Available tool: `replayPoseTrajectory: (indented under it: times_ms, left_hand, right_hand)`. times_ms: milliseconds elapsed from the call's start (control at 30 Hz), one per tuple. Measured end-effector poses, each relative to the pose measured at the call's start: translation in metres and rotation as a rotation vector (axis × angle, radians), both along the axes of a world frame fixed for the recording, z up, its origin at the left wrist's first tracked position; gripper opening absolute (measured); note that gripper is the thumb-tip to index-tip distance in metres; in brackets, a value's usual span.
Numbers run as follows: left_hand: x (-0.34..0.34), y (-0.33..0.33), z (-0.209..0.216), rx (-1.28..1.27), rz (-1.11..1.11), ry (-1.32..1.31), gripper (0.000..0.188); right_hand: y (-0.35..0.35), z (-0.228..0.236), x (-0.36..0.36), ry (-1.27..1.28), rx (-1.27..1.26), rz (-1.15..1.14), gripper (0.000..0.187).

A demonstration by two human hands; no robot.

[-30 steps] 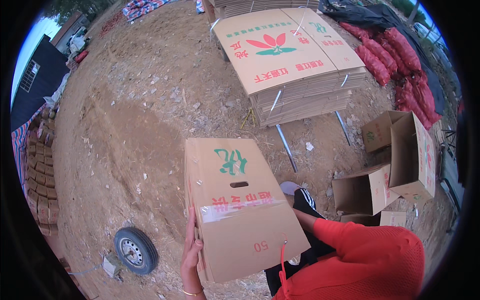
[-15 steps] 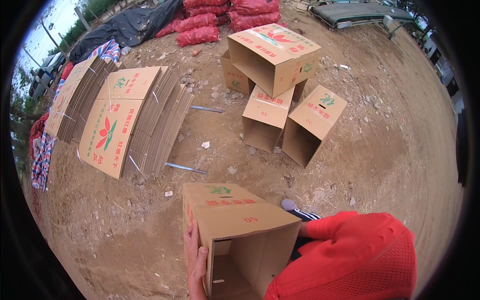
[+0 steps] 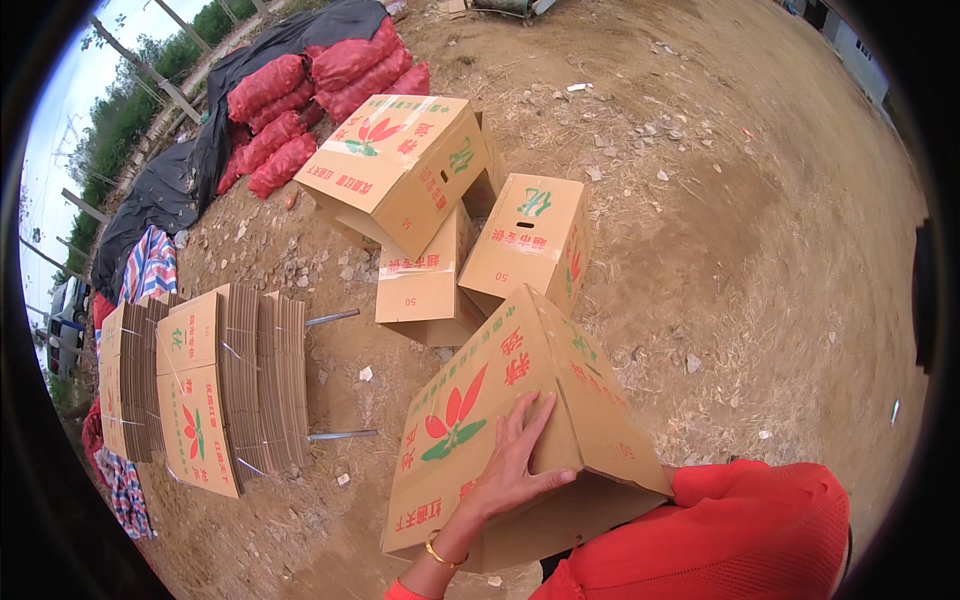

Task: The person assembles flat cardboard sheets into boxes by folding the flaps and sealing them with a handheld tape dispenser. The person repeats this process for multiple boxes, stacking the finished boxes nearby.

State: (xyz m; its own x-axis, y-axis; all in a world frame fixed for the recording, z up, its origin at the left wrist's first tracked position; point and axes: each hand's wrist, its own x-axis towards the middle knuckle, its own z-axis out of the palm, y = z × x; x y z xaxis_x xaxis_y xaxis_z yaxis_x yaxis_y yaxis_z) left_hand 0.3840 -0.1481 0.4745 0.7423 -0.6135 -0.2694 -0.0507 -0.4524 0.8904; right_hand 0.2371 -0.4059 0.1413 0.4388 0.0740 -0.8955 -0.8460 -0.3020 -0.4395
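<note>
A large brown cardboard box [image 3: 400, 520], printed with a red and green leaf design, sits tilted right in front of me. Its open end faces down toward me. My left hand [image 3: 515, 465] presses on the box near its upper edge, fingers spread over the printed side and thumb along the end. A gold bracelet circles that wrist. My right arm in its red sleeve [image 3: 730, 530] reaches to the box's right side, where the box hides my right hand. Just beyond stand more set-up boxes: one upright [image 3: 520, 240], one lower [image 3: 415, 290] and one on top [image 3: 390, 165].
Bundles of flattened cardboard boxes [image 3: 270, 380] rest at the left on metal bars [image 3: 340, 435]. Farther back lie stacked red mesh sacks [image 3: 270, 90] beside a black tarp [image 3: 160, 200] and a striped sheet [image 3: 150, 265]. Dry dirt ground [image 3: 780, 330] with scattered litter stretches to the right.
My view has turned right, so the bundles and sacks sit farther left. The held box has tipped and swung toward the standing boxes. My left hand now lies across its printed side.
</note>
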Motion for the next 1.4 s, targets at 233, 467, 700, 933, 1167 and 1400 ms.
replayPoseTrajectory:
  times_ms: [233,467,700,933,1167,1400]
  left_hand:
    - [0.053,-0.128,0.095,0.262,-0.390,-0.345,0.107]
    - [0.141,-0.207,0.153,0.440,-0.277,-0.647,0.088]
    - [0.256,-0.273,-0.009,0.801,0.050,-0.962,0.052]
    - [0.278,-0.297,-0.151,1.003,0.008,-0.882,0.057]
    - [0.362,-0.312,-0.149,0.942,0.292,-0.864,0.051]
    - [0.315,-0.227,-0.172,0.874,0.325,-0.892,0.088]
  right_hand:
    - [-0.018,0.035,0.107,-0.097,0.264,-0.168,0.036]
    - [-0.055,0.094,0.262,-0.234,0.466,-0.363,0.035]
    - [-0.147,0.063,0.269,-0.176,0.322,-0.575,0.034]
    - [-0.262,0.026,0.053,-0.086,0.007,-0.706,0.035]
    - [-0.271,0.033,-0.051,-0.035,-0.292,-0.636,0.044]
    - [-0.211,0.035,-0.005,-0.091,-0.007,-0.704,0.035]
